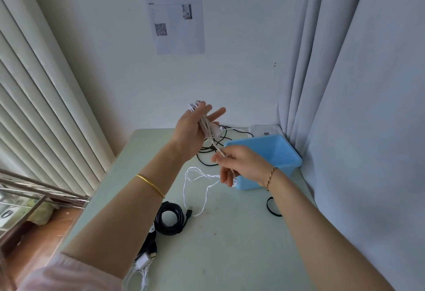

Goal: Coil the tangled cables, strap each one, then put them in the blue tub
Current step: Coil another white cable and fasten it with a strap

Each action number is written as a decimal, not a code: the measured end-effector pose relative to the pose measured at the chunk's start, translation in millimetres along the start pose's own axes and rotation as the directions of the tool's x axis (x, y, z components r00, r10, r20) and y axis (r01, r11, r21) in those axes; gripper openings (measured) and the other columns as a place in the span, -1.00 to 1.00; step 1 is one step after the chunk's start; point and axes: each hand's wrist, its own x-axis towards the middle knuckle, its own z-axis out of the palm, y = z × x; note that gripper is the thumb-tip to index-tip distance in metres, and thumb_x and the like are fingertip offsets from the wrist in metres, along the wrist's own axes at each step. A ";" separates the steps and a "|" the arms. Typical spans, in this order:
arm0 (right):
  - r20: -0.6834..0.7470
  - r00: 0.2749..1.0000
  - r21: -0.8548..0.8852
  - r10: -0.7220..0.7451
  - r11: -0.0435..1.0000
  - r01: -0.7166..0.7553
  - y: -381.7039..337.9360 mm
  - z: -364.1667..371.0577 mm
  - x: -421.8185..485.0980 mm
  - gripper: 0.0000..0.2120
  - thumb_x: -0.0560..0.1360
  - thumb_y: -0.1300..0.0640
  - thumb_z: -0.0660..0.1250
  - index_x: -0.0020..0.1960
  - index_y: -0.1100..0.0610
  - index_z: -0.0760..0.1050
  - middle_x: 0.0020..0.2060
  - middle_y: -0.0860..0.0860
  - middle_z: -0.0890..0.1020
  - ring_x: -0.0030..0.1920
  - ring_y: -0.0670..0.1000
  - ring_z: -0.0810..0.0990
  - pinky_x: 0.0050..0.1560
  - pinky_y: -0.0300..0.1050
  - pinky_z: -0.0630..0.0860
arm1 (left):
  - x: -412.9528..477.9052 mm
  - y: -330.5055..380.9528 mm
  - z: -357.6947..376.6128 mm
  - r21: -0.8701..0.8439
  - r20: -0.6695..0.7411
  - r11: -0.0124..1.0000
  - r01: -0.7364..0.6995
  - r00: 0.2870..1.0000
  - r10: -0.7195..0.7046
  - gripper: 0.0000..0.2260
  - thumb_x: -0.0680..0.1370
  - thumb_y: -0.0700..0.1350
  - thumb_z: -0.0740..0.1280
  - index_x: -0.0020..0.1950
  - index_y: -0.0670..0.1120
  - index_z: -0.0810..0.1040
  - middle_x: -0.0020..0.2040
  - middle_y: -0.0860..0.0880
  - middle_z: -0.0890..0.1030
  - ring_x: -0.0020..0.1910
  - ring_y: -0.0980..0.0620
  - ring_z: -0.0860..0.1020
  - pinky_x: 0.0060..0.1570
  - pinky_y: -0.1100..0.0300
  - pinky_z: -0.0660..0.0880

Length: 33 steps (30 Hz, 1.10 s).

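A pale green table (230, 256), seen from above by the person working at it. At the near edge, under the left forearm, lies a loose bunch of white and black leads (143, 265) with plugs. Just beyond it a coiled black cable (170, 219) lies flat, with a black USB plug (189, 212) beside it. To the right, near the right forearm, a thin black strap (272, 208) lies in a loop.

The left forearm wears a gold bangle (150, 185), and the right wrist a thin bracelet (271, 177).

Above the middle of the table, the right hand (239, 166) pinches a white cable (197, 189) between thumb and curled fingers. The slack of the cable hangs down and lies in loose loops on the table. From the pinch, the cable runs up taut to the left hand (195, 125). This hand is raised higher, with fingers straight and spread. Several turns of the cable are wound lengthwise around it, over the fingertips.

Behind the right hand sits the blue tub (282, 155), at the far right of the table; no cable can be seen inside it. Left of the tub a tangled black cable (213, 148) lies on the table.

On the far wall hangs a printed sheet (174, 10) with a QR code. Pale blinds (46, 107) are on the left and a grey curtain (345, 84) on the right.
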 end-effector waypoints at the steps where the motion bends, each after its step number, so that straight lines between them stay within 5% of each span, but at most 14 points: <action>1: 0.032 0.999 -0.001 0.004 1.000 -0.004 -1.8 -0.1 -3.0 -0.83 0.59 0.21 0.19 0.01 0.32 0.46 -0.38 0.11 0.62 -0.48 -0.01 0.57 -0.41 -0.32 0.42 | 2.2 -0.6 -0.7 0.020 -0.035 0.999 -0.030 0.999 0.031 -0.93 0.66 -0.15 0.14 0.08 -0.12 0.38 0.13 -0.05 0.42 0.06 -0.02 0.63 -0.22 0.21 0.54; 7: 0.042 0.999 -0.136 -0.008 0.991 0.013 -13.1 -8.1 -12.0 -0.88 0.50 0.28 0.26 -0.15 0.34 0.44 -0.41 0.13 0.63 -0.46 0.05 0.57 -0.32 -0.15 0.51 | 5.6 -7.5 -1.9 0.465 -0.082 0.878 -0.117 0.981 0.174 -0.70 0.65 -0.19 0.13 0.38 -0.17 0.20 0.20 0.03 0.35 0.15 0.00 0.52 -0.10 0.19 0.46; 10: -0.033 0.998 -0.227 -0.061 0.973 0.052 -21.1 -11.2 -12.2 -0.93 0.47 0.29 0.27 -0.18 0.25 0.50 -0.46 0.07 0.58 -0.53 0.00 0.50 -0.35 -0.15 0.46 | 3.3 -18.2 -2.1 0.806 0.079 0.561 -0.188 0.974 0.213 -0.66 0.63 -0.20 0.16 0.38 -0.22 0.19 0.32 0.07 0.31 0.06 0.08 0.49 0.05 0.28 0.41; 12: -0.149 0.979 -0.313 -0.138 0.946 0.086 -23.9 -16.4 -10.3 -0.89 0.44 0.31 0.28 -0.17 0.21 0.57 -0.47 -0.01 0.53 -0.53 -0.10 0.44 -0.37 -0.18 0.44 | 3.6 -21.6 -6.4 0.909 0.170 0.357 -0.215 0.973 0.153 -0.68 0.63 -0.15 0.16 0.34 -0.23 0.21 0.38 0.03 0.36 0.16 -0.04 0.51 0.22 0.11 0.41; 15: -0.346 0.883 -0.505 -0.318 0.856 0.111 -24.0 -25.3 -3.5 -0.89 0.42 0.23 0.34 -0.20 0.09 0.62 -0.38 -0.07 0.55 -0.36 -0.12 0.48 -0.23 -0.13 0.46 | 1.8 -16.1 -7.2 0.958 0.136 0.255 -0.129 0.991 -0.010 -0.78 0.64 -0.07 0.14 0.20 -0.18 0.29 0.16 -0.13 0.58 -0.09 -0.09 0.63 -0.07 0.06 0.54; 19: -0.482 0.758 -0.568 -0.440 0.815 0.112 -21.0 -35.3 4.7 -0.87 0.40 0.24 0.40 -0.22 0.02 0.56 -0.27 -0.08 0.52 -0.26 -0.10 0.49 -0.17 -0.13 0.48 | -8.4 -8.6 2.3 0.906 0.156 0.422 -0.043 0.959 -0.238 -0.69 0.66 0.05 0.05 0.10 -0.17 0.38 -0.14 -0.11 0.66 -0.42 -0.04 0.55 -0.39 0.24 0.47; 22: -0.528 0.730 -0.560 -0.434 0.824 0.086 -20.4 -38.3 9.0 -0.92 0.40 0.16 0.44 -0.22 0.03 0.56 -0.28 -0.08 0.55 -0.25 -0.06 0.51 -0.14 -0.07 0.52 | -16.7 -1.3 2.0 0.902 0.161 0.432 0.005 0.924 -0.347 -0.68 0.64 0.12 0.10 0.11 -0.12 0.42 -0.13 -0.11 0.70 -0.46 0.02 0.50 -0.37 0.26 0.46; 25: -0.578 0.706 -0.504 -0.408 0.859 0.084 -14.6 -32.4 18.0 -0.95 0.42 0.12 0.42 -0.22 0.05 0.58 -0.29 -0.08 0.61 -0.23 -0.04 0.56 -0.14 -0.03 0.55 | -19.7 0.3 3.1 0.856 0.198 0.514 0.060 0.880 -0.431 -0.67 0.65 -0.03 0.15 0.15 -0.30 0.45 -0.18 -0.17 0.69 -0.52 0.03 0.44 -0.19 0.13 0.45; 27: -0.620 0.707 -0.391 -0.340 0.915 0.096 -4.9 -27.8 23.9 -0.93 0.44 0.12 0.41 -0.20 0.09 0.59 -0.29 -0.06 0.63 -0.21 -0.03 0.59 -0.11 -0.02 0.56 | -17.8 2.4 3.6 0.767 0.196 0.620 0.167 0.859 -0.473 -0.69 0.65 -0.09 0.10 0.11 -0.31 0.48 -0.30 -0.17 0.66 -0.57 0.04 0.39 -0.10 0.04 0.42; 33: -0.567 0.801 -0.247 -0.193 0.967 0.059 18.5 -16.3 31.4 -0.72 0.48 0.23 0.29 -0.39 0.02 0.46 -0.45 -0.09 0.50 -0.36 -0.10 0.42 -0.27 -0.13 0.36 | -17.2 6.5 -2.1 0.477 0.248 0.808 0.345 0.829 -0.501 -0.66 0.65 -0.10 0.00 0.00 -0.21 0.53 -0.48 -0.05 0.60 -0.66 0.13 0.30 -0.48 0.30 0.30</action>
